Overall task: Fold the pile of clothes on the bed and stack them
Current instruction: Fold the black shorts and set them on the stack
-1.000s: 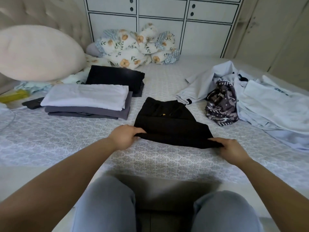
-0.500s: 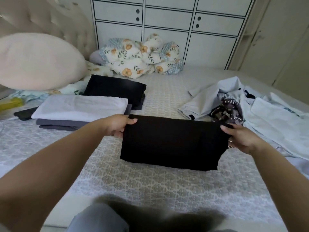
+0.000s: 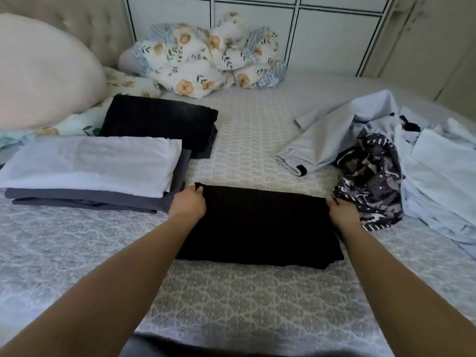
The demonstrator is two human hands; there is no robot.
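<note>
Now: both hands pinch a folded black garment on the bed

Nearest the camera, two bare forearms reach forward and away over a bed covered in a grey-and-white patterned cotton sheet (image 3: 252,305). Each arm is nearly straight, wrists low to the mattress. The left hand (image 3: 188,205) has its fingers curled around the far left corner of a folded black knit garment (image 3: 260,225), thumb and fingers pinching the fabric edge. The right hand (image 3: 343,212) grips the far right corner the same way, fingers curled under the edge.

The black garment lies flat between the two hands as a wide rectangle, its near edge resting on the sheet, its far edge held at both corners.

Just left of the left hand sits a stack of folded clothes (image 3: 90,173): a white piece on top of dark grey ones. Behind that stack lies a folded black fabric pile (image 3: 159,124). Just beside the right hand lies a crumpled navy-and-white patterned garment (image 3: 371,181), and past it a loose heap of pale blue clothes (image 3: 425,163).

Farther off, a large cream round pillow (image 3: 43,70) sits at left, and a bunched floral quilt (image 3: 206,55) lies against white panelled cabinets (image 3: 334,29).
</note>
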